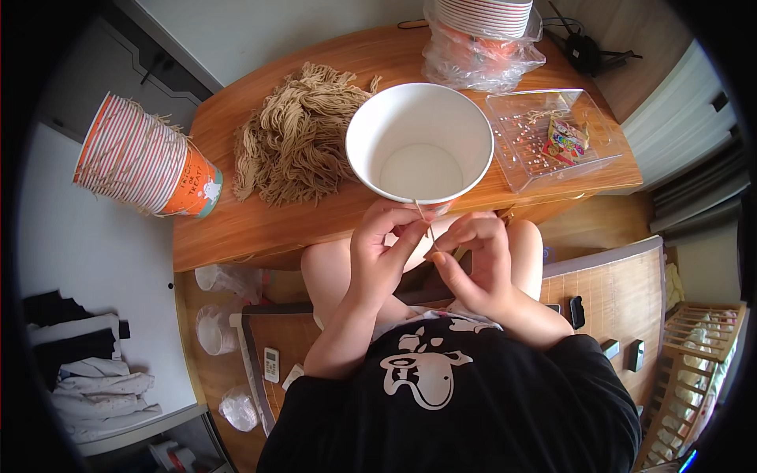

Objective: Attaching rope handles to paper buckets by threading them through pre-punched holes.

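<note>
A white paper bucket (374, 130) stands near the front edge of the wooden table (213, 240), its open mouth facing me and its inside bare. At its near rim a thin beige cord (432, 236) comes over the edge and hangs down outside. My left hand (380, 256) pinches this cord between thumb and forefinger close under the rim. Just to the right, my right hand (479, 264) has thumb and fingers closed on the lower part of the cord. Whether the cord passes through a hole in the bucket is hard to make out.
A heap of beige cords (303, 134) lies left of the bucket. Farther left leans a stack of orange-striped buckets (134, 154) with cords attached. Bagged buckets (482, 51) stand behind. On the right, a clear tray (512, 172) holds small beads and a colourful packet (566, 142).
</note>
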A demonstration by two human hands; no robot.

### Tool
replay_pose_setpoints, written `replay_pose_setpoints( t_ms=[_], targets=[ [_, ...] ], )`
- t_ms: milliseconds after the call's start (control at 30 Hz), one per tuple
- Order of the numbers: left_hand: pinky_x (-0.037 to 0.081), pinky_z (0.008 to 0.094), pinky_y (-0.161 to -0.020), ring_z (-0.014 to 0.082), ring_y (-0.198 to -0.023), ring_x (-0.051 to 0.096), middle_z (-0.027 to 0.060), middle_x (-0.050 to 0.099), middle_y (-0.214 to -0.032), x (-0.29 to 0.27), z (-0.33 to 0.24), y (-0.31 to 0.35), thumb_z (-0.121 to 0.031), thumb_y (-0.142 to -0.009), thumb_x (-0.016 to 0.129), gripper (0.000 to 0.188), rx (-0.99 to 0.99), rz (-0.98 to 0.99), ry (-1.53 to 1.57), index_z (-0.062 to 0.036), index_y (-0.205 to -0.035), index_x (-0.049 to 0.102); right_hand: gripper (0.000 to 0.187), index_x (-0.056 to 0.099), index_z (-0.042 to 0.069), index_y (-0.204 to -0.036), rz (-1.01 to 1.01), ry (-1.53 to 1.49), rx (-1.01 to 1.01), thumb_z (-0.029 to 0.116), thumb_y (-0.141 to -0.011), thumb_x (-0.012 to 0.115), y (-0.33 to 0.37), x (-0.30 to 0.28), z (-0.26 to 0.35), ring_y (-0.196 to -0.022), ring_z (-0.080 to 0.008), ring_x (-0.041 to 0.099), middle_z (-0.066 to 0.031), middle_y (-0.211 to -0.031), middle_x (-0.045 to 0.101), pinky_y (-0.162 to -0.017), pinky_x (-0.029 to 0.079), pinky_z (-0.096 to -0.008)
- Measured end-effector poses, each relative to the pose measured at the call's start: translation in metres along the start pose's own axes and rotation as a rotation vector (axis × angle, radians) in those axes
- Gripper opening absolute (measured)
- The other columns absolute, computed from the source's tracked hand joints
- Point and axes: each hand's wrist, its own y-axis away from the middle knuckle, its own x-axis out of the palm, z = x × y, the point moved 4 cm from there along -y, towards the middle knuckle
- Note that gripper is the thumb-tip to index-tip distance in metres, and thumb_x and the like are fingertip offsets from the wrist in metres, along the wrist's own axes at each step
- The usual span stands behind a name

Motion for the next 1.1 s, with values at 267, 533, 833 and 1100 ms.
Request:
replay_pose_setpoints(
  t_ms=[267, 533, 833, 1100],
  targets=[
    [0.057, 0.0262, -0.084, 0.0115, -0.094, 0.069, 0.0075, 0.073, -0.103, 0.005, 0.005, -0.002, -0.003, -0.098, 0.068, 0.014, -0.245, 0.079, 0.529, 0.0025, -0.111, 0.068, 0.051, 0.055, 0.011, -0.114, -0.047, 0.530, -0.290, 0.000, -0.073, 0.083, -0.006, 0.009, 0.010, -0.077, -0.0184, 0.056, 0.0028, -0.086, 0.065, -0.081, 0.034, -0.0393],
    [0.058, 0.0275, -0.087, 0.0142, -0.099, 0.071, 0.0093, 0.074, -0.104, 0.004, 0.005, 0.000, 0.001, -0.096, 0.069, 0.013, -0.306, 0.124, 0.726, -0.0004, -0.109, 0.066, 0.047, 0.059, 0.010, -0.111, 0.004, 0.582, -0.259, 0.011, -0.073, 0.087, -0.009, -0.003, 0.013, -0.084, -0.0221, 0.060, 0.0009, -0.098, 0.069, -0.079, 0.040, -0.0410],
    [0.057, 0.0260, -0.088, 0.0133, -0.097, 0.070, 0.0086, 0.073, -0.104, 0.000, 0.005, 0.005, 0.000, -0.097, 0.066, 0.012, -0.309, 0.065, 0.682, 0.0011, -0.109, 0.065, 0.046, 0.067, 0.015, -0.109, -0.227, 0.708, -0.347, 0.009, -0.070, 0.089, -0.019, -0.008, 0.014, -0.086, -0.0145, 0.061, 0.0040, -0.100, 0.071, -0.079, 0.036, -0.0345],
    [0.056, 0.0267, -0.070, 0.0129, -0.079, 0.070, 0.0075, 0.073, -0.089, -0.013, -0.022, 0.005, 0.002, -0.088, 0.075, 0.011, 0.018, -0.220, -0.149, 0.0002, -0.098, 0.070, 0.042, 0.068, 0.016, -0.116, -0.047, 0.884, -0.475, 0.016, -0.077, 0.083, -0.049, -0.005, 0.029, -0.091, -0.0134, 0.061, 0.0080, -0.101, 0.073, -0.082, 0.037, -0.0339]
  ],
)
